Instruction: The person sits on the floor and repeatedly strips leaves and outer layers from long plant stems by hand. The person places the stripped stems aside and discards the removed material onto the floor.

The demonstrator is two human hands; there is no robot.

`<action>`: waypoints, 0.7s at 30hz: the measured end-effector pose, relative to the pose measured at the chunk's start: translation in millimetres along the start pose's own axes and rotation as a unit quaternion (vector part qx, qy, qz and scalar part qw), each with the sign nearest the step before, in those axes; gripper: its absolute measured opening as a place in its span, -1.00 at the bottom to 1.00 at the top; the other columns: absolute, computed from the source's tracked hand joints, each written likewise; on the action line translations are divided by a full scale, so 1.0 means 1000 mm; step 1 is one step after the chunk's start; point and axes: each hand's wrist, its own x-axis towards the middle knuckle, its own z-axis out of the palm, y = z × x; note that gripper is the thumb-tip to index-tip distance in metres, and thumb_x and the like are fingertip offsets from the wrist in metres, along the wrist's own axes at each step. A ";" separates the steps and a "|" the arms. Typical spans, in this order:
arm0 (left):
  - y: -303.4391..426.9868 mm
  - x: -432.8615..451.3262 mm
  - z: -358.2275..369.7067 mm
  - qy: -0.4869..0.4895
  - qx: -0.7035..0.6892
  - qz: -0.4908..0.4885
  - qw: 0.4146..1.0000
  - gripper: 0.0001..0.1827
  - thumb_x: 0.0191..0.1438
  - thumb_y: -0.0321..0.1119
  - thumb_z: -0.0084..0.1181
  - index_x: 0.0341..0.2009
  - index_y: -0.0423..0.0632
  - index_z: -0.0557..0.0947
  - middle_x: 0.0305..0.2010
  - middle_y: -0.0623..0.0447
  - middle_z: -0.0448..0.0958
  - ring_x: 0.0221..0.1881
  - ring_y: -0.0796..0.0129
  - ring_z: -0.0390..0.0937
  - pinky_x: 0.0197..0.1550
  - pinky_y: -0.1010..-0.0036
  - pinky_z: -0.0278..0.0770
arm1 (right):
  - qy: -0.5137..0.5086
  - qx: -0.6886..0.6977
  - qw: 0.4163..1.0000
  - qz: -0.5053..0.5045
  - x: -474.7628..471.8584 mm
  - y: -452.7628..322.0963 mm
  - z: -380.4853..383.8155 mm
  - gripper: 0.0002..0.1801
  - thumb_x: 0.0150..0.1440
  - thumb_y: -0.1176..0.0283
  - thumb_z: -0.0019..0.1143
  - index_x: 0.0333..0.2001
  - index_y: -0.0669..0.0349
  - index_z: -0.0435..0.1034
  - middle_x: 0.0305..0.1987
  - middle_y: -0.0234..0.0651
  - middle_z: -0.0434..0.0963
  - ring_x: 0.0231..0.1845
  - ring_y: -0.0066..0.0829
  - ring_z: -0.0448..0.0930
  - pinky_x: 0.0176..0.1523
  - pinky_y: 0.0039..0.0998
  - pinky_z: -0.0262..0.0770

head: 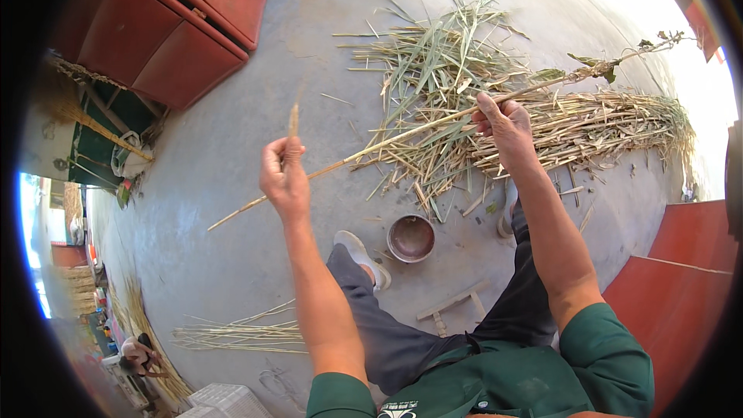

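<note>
My right hand (506,125) pinches a long dry plant stalk (406,133) between thumb and fingers. A few withered leaves cling to the stalk's thin far end at the upper right. The thick end slopes down to the left and passes behind my left hand (284,173). A short tan strip (294,119), blurred at its tip, sticks up from between my left thumb and fingers. Whether the left hand also touches the stalk is hard to tell. Beyond my hands lies a heap of green and straw-coloured leaf strips (441,75), beside a thick pile of leafy stalks (603,122).
Between my feet stands a round metal bowl (411,238), near a small wooden stool frame (455,305). Bare thin stalks (238,334) lie left on the concrete floor (220,145). Red cabinets (168,29), a straw broom (98,125) and a white crate (226,402) line the left. Another person (139,357) bends at lower left.
</note>
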 end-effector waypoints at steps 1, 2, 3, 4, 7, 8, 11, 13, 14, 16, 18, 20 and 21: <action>0.003 -0.003 0.007 0.008 0.111 0.124 0.986 -0.67 0.20 -0.11 0.23 -0.19 -0.14 0.61 -0.43 0.10 0.57 -0.35 0.41 0.49 -0.26 0.45 0.40 | -0.010 0.002 1.000 0.000 0.000 0.002 0.001 -0.56 0.19 0.03 0.26 -0.29 0.26 0.50 -0.41 -0.37 0.60 -0.49 -0.69 0.48 -0.38 -0.63 0.38; 0.007 -0.005 0.016 0.016 0.219 0.245 0.944 -0.65 0.19 -0.09 0.22 -0.20 -0.14 0.61 -0.43 0.07 0.57 -0.34 0.35 0.50 -0.23 0.41 0.40 | -0.019 0.004 1.000 -0.001 0.000 0.003 0.003 -0.56 0.19 0.04 0.26 -0.29 0.26 0.50 -0.41 -0.37 0.60 -0.48 -0.69 0.49 -0.37 -0.63 0.38; 0.010 -0.009 0.025 0.023 0.319 0.359 0.877 -0.64 0.19 -0.07 0.22 -0.21 -0.15 0.62 -0.43 0.04 0.57 -0.33 0.30 0.51 -0.21 0.38 0.39 | -0.027 0.005 1.000 -0.001 -0.001 0.005 0.004 -0.57 0.19 0.04 0.26 -0.29 0.26 0.50 -0.41 -0.37 0.60 -0.48 -0.69 0.49 -0.37 -0.63 0.39; 0.018 -0.015 0.035 -0.014 0.285 0.375 0.882 -0.66 0.16 -0.08 0.23 -0.22 -0.13 0.62 -0.43 0.04 0.58 -0.33 0.27 0.51 -0.20 0.36 0.38 | -0.051 0.004 0.999 -0.007 -0.004 0.005 0.007 -0.57 0.19 0.05 0.26 -0.28 0.27 0.52 -0.41 -0.37 0.61 -0.48 -0.69 0.49 -0.36 -0.61 0.39; 0.034 -0.032 0.064 -0.117 0.208 0.404 0.883 -0.72 0.08 -0.14 0.28 -0.27 -0.08 0.65 -0.45 0.06 0.59 -0.34 0.26 0.51 -0.21 0.34 0.33 | -0.075 0.027 0.997 0.020 -0.018 0.012 0.027 -0.62 0.23 0.11 0.22 -0.25 0.28 0.53 -0.37 -0.33 0.64 -0.41 -0.65 0.56 -0.31 -0.58 0.46; 0.031 -0.038 0.071 -0.147 0.205 0.403 0.880 -0.75 0.05 -0.16 0.31 -0.29 -0.05 0.66 -0.46 0.10 0.59 -0.35 0.29 0.51 -0.23 0.35 0.32 | -0.084 0.025 0.996 0.034 -0.023 0.011 0.034 -0.59 0.23 0.08 0.23 -0.26 0.28 0.51 -0.35 -0.32 0.64 -0.39 -0.61 0.59 -0.27 -0.57 0.48; 0.033 -0.041 0.072 -0.168 0.206 0.377 0.887 -0.84 -0.02 -0.23 0.36 -0.39 0.00 0.69 -0.53 0.19 0.56 -0.43 0.35 0.47 -0.30 0.34 0.27 | -0.085 0.083 0.990 0.075 -0.022 0.009 0.033 -0.65 0.23 0.13 0.23 -0.22 0.24 0.49 -0.36 -0.35 0.63 -0.38 -0.61 0.60 -0.28 -0.60 0.47; 0.031 -0.035 0.062 -0.163 0.205 0.352 0.899 -0.84 -0.04 -0.24 0.37 -0.42 0.01 0.69 -0.55 0.19 0.55 -0.45 0.34 0.46 -0.29 0.34 0.27 | -0.037 0.097 0.994 0.046 -0.009 0.003 0.017 -0.69 0.23 0.15 0.23 -0.25 0.21 0.49 -0.37 -0.40 0.61 -0.39 -0.64 0.59 -0.31 -0.64 0.47; 0.028 -0.031 0.055 -0.173 0.222 0.333 0.900 -0.84 -0.04 -0.24 0.38 -0.42 0.01 0.68 -0.56 0.18 0.55 -0.45 0.34 0.46 -0.29 0.34 0.26 | -0.002 0.095 0.994 0.044 -0.001 0.000 0.006 -0.72 0.24 0.18 0.23 -0.27 0.19 0.48 -0.37 -0.43 0.60 -0.43 -0.66 0.57 -0.35 -0.66 0.48; 0.021 -0.025 0.036 -0.193 0.262 0.292 0.899 -0.84 -0.05 -0.24 0.38 -0.44 0.01 0.68 -0.56 0.17 0.54 -0.45 0.34 0.46 -0.27 0.34 0.26 | 0.011 0.101 0.994 0.049 0.014 0.000 -0.014 -0.75 0.26 0.23 0.20 -0.25 0.21 0.48 -0.35 -0.42 0.61 -0.44 -0.67 0.58 -0.37 -0.68 0.48; 0.018 -0.023 0.025 -0.214 0.288 0.261 0.896 -0.83 -0.05 -0.24 0.39 -0.42 0.00 0.68 -0.54 0.17 0.56 -0.43 0.34 0.47 -0.25 0.33 0.27 | -0.006 0.103 0.993 0.053 0.014 0.000 -0.015 -0.77 0.27 0.25 0.18 -0.26 0.21 0.49 -0.35 -0.42 0.61 -0.42 -0.66 0.60 -0.36 -0.66 0.49; 0.016 -0.024 0.027 -0.212 0.269 0.267 0.901 -0.83 -0.06 -0.24 0.39 -0.40 0.00 0.69 -0.52 0.17 0.58 -0.41 0.34 0.48 -0.24 0.33 0.27 | -0.020 0.093 0.993 0.063 0.009 0.004 -0.009 -0.78 0.28 0.26 0.17 -0.25 0.20 0.50 -0.34 -0.42 0.62 -0.40 -0.65 0.61 -0.36 -0.65 0.49; 0.014 -0.028 0.033 -0.199 0.239 0.287 0.906 -0.83 -0.06 -0.24 0.39 -0.39 0.00 0.69 -0.50 0.17 0.59 -0.40 0.34 0.48 -0.23 0.33 0.27 | -0.032 0.093 0.993 0.072 0.005 0.006 -0.002 -0.80 0.28 0.28 0.17 -0.23 0.19 0.50 -0.32 -0.42 0.62 -0.40 -0.63 0.62 -0.36 -0.65 0.49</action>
